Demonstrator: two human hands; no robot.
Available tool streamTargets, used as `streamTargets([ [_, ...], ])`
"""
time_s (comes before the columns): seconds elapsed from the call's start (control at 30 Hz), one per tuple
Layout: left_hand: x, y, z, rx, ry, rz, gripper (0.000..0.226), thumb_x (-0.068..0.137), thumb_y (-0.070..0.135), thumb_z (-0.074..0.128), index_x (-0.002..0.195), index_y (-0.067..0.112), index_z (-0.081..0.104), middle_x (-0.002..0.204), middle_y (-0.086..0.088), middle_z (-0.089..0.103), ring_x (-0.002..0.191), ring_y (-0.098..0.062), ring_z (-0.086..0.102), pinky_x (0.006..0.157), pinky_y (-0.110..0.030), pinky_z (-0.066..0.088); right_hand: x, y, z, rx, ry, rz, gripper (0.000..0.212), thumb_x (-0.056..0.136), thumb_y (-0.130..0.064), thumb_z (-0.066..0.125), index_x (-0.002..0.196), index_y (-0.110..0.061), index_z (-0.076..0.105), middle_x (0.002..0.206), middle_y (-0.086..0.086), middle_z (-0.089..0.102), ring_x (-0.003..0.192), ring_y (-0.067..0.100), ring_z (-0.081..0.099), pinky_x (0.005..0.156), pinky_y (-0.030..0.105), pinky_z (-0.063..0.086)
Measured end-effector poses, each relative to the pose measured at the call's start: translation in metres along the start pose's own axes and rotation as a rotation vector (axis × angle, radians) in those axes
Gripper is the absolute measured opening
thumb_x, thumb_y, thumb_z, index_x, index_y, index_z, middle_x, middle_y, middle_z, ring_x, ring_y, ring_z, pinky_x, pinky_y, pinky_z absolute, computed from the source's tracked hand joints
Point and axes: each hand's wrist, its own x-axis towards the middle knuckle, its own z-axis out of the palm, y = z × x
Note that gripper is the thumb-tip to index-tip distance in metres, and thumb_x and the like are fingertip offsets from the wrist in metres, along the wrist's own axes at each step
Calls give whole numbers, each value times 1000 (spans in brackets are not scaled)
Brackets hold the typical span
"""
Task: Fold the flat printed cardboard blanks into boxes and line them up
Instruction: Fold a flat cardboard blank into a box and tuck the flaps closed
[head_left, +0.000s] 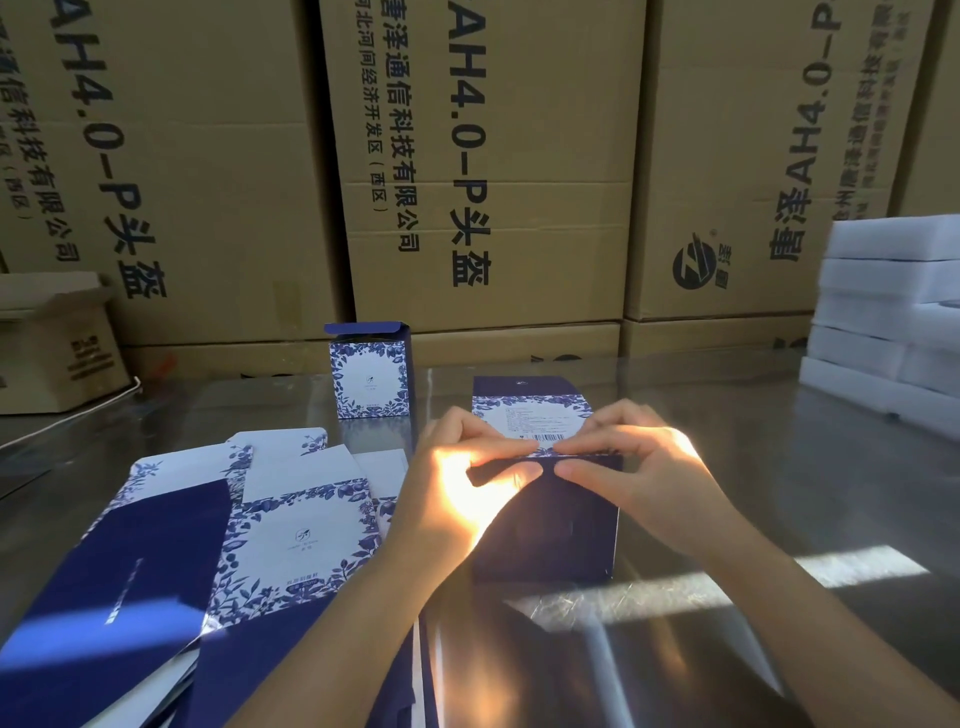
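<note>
A half-folded blue box with a white floral panel and a barcode stands on the glossy table in front of me. My left hand and my right hand pinch its top edge from either side, thumbs on the dark near face and fingertips almost meeting over the fold. One folded box with its lid flap up stands at the back centre. A loose pile of flat printed blanks lies to the left of my left forearm.
Large brown shipping cartons form a wall right behind the table. A small open carton sits at the far left. White foam blocks are stacked at the right edge. The table top is reflective, with sun stripes.
</note>
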Motion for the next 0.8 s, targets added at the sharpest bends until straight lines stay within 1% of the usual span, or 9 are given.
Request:
streamTargets([
  [0.1, -2, 2, 2, -13, 26, 9, 20, 76, 22, 76, 95, 27, 74, 85, 10, 53, 88, -5, 53, 80, -16, 41, -3, -3, 4, -68, 65, -75, 13, 73, -23, 80, 79, -33, 77, 83, -26, 64, 96, 0, 55, 83, 9, 37],
  [0.2, -2, 5, 3, -11, 66, 27, 13, 77, 21, 75, 90, 23, 76, 81, 9, 54, 84, -7, 53, 77, -23, 43, -6, -6, 9, -87, 102, -170, 13, 74, -17, 80, 81, -27, 78, 83, -23, 70, 92, -2, 61, 88, 15, 43],
  [0.33, -1, 7, 3, 67, 78, 84, 9, 77, 19, 76, 85, 18, 77, 78, 10, 54, 83, -5, 50, 79, -35, 43, -8, -8, 13, -68, 109, -181, 13, 76, -13, 78, 81, -24, 77, 84, -22, 71, 90, -2, 63, 88, 24, 46],
  [0.43, 0, 6, 3, 98, 70, 99, 8, 76, 17, 76, 84, 15, 78, 78, 8, 56, 82, -13, 53, 78, -38, 44, -9, -9, 14, -86, 123, -198, 11, 76, -12, 78, 80, -22, 77, 83, -22, 70, 89, -1, 63, 90, 30, 46],
  [0.53, 1, 3, 3, 61, 62, 86, 7, 76, 16, 77, 83, 14, 77, 80, 10, 60, 86, -8, 54, 82, -26, 42, -8, -9, 12, -74, 100, -177, 11, 77, -14, 77, 82, -24, 77, 84, -22, 71, 91, -1, 63, 87, 24, 47],
  [0.6, 1, 1, 3, 25, 57, 82, 9, 76, 14, 77, 84, 18, 77, 88, 13, 63, 93, -1, 54, 86, -14, 39, -7, -9, 8, -102, 58, -183, 13, 77, -15, 77, 86, -26, 76, 87, -24, 70, 95, -2, 61, 88, 19, 44],
  [0.63, 0, -1, 2, 7, 45, 67, 13, 75, 14, 78, 86, 21, 76, 94, 14, 64, 99, 2, 54, 90, -11, 37, -7, -8, 7, -143, 37, -197, 17, 77, -16, 78, 90, -26, 75, 90, -27, 68, 98, -4, 58, 89, 14, 41],
  [0.73, 0, -6, -1, 23, -61, 22, 34, 73, 17, 80, 93, 40, 66, 113, 23, 59, 115, 9, 46, 99, -7, 29, -7, -3, 6, -314, -57, -230, 42, 74, -23, 80, 114, -26, 67, 108, -31, 56, 108, -11, 44, 94, -1, 23],
  [0.8, -1, -9, -3, 104, -133, 56, 44, 70, 19, 82, 101, 43, 61, 115, 30, 53, 118, 13, 39, 98, -2, 24, -8, 0, 7, -363, -115, -222, 57, 73, -28, 80, 126, -28, 59, 118, -27, 49, 114, -11, 36, 96, -3, 16],
])
